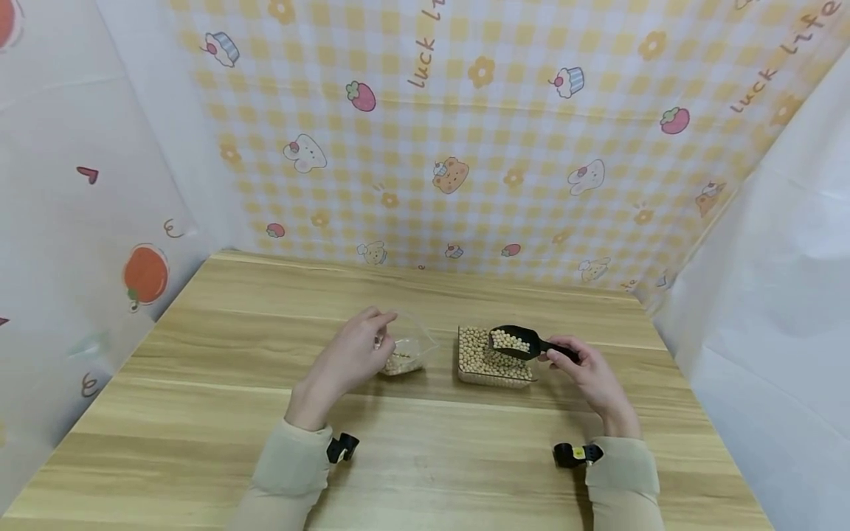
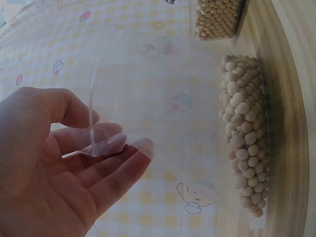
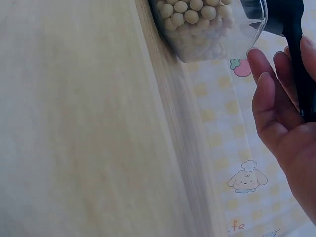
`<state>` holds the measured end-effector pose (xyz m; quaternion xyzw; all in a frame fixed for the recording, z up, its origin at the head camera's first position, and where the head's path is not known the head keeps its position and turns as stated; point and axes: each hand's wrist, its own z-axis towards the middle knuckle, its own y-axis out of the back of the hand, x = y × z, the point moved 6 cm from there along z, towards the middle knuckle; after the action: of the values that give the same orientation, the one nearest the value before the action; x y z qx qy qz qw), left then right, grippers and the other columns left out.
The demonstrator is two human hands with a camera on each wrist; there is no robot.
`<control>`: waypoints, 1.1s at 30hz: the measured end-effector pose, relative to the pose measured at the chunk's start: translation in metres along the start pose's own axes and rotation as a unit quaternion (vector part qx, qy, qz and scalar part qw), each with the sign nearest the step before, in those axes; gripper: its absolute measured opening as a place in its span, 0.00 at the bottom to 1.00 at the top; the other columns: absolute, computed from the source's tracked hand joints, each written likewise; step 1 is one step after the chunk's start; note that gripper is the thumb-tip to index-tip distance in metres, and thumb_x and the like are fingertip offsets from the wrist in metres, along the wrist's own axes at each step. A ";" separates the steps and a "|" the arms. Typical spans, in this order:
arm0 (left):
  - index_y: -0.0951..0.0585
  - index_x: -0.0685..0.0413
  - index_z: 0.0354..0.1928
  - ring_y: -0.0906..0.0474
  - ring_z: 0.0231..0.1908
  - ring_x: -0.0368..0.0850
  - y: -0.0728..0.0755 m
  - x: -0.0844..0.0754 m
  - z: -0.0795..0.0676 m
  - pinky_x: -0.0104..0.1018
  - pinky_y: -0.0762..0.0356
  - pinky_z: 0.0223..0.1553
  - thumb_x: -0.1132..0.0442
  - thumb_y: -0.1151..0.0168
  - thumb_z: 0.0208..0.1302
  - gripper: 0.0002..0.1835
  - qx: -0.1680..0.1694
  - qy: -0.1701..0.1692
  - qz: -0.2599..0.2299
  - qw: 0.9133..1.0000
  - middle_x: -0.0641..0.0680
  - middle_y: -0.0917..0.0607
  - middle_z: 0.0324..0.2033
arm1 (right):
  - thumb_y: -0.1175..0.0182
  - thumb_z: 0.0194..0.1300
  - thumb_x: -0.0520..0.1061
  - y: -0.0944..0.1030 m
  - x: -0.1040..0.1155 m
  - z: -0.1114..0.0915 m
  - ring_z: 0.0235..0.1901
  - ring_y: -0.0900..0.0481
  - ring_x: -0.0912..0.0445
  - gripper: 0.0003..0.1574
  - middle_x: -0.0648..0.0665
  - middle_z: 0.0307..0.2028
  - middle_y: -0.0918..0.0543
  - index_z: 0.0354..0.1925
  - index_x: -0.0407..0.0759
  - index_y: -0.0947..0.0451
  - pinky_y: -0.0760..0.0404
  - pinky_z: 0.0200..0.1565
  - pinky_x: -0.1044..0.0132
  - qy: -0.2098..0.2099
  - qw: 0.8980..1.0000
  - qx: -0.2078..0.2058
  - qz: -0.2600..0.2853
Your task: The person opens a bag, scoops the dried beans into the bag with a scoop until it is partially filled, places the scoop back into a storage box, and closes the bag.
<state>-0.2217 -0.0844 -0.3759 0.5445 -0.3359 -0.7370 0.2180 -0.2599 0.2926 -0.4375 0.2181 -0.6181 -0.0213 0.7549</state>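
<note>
My left hand [image 1: 358, 349] pinches the top edge of a clear plastic bag [image 2: 163, 98], which stands on the table with a layer of round, pale soybeans [image 2: 244, 133] at its bottom. In my right hand [image 1: 593, 375] is the handle of a black scoop [image 1: 524, 344]. Its bowl carries a small heap of soybeans [image 1: 508, 341] and sits over a clear rectangular box [image 1: 494, 381] filled with more of them. In the right wrist view the black handle [image 3: 300, 74] runs between thumb and fingers, with fingertips close to the box's rim.
The wooden table [image 1: 425, 457] reaches back to a yellow checked cloth [image 1: 425, 206] hung as a wall. White sheets [image 1: 770, 295] hang along both sides. A black wrist camera [image 1: 341, 448] is strapped to the left sleeve, and another camera [image 1: 576, 455] to the right.
</note>
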 end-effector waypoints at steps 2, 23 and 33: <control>0.27 0.66 0.64 0.27 0.35 0.43 0.000 0.001 0.000 0.34 0.24 0.33 0.66 0.48 0.65 0.25 0.001 0.001 0.001 1.000 0.53 0.22 0.41 | 0.47 0.72 0.38 0.001 0.001 0.000 0.40 0.17 0.48 0.18 0.31 0.41 0.16 0.54 0.25 0.27 0.20 0.44 0.63 0.004 1.000 -0.004 0.008; 0.27 0.66 0.64 0.28 0.34 0.43 -0.004 0.000 0.004 0.35 0.25 0.33 0.66 0.48 0.66 0.25 0.002 -0.009 0.015 1.000 0.54 0.21 0.42 | 0.44 0.71 0.39 -0.012 0.052 0.004 0.41 0.17 0.51 0.17 0.31 0.40 0.16 0.54 0.30 0.25 0.20 0.42 0.65 0.041 0.999 -0.025 0.004; 0.27 0.66 0.64 0.28 0.33 0.43 -0.004 0.000 0.004 0.35 0.25 0.32 0.67 0.49 0.65 0.25 0.001 -0.007 0.018 1.000 0.52 0.22 0.40 | 0.45 0.70 0.36 -0.053 0.083 0.011 0.44 0.16 0.48 0.18 0.32 0.42 0.17 0.56 0.29 0.27 0.19 0.46 0.61 0.077 0.997 0.016 0.026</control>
<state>-0.2256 -0.0806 -0.3784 0.5334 -0.3477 -0.7364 0.2286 -0.2381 0.2163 -0.3782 0.2157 -0.5641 0.0249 0.7966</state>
